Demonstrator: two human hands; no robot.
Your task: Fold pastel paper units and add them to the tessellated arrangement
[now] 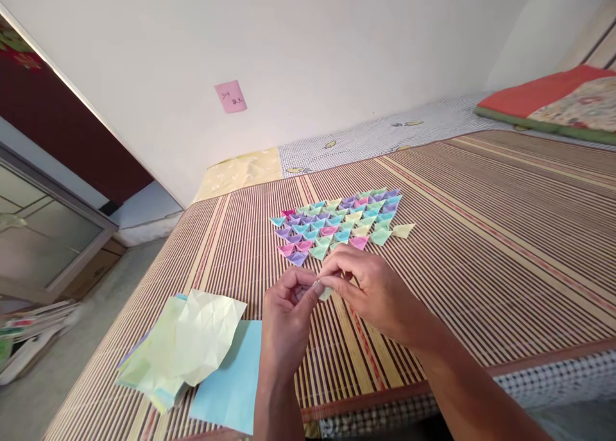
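A small piece of pale folded paper [326, 294] is pinched between my two hands, just above the striped mat. My left hand [294, 298] has thumb and fingers closed on its left side. From the right, my right hand [356, 280] grips the same paper, and its fingers cover much of it. Beyond my hands, several small folded paper boats [330, 231] stand in close rows, in pink, purple, blue, green and yellow. To the left of my left hand lies a creased pale-yellow sheet [206, 332] on a loose pile of coloured papers [161, 357].
A flat blue sheet [233, 383] lies partly under the pile. The striped bamboo mat [481, 235] covers the bed up to the white wall, where a pink note [231, 97] is stuck. Folded red and floral bedding [548, 101] sits at far right. The floor drops away at left.
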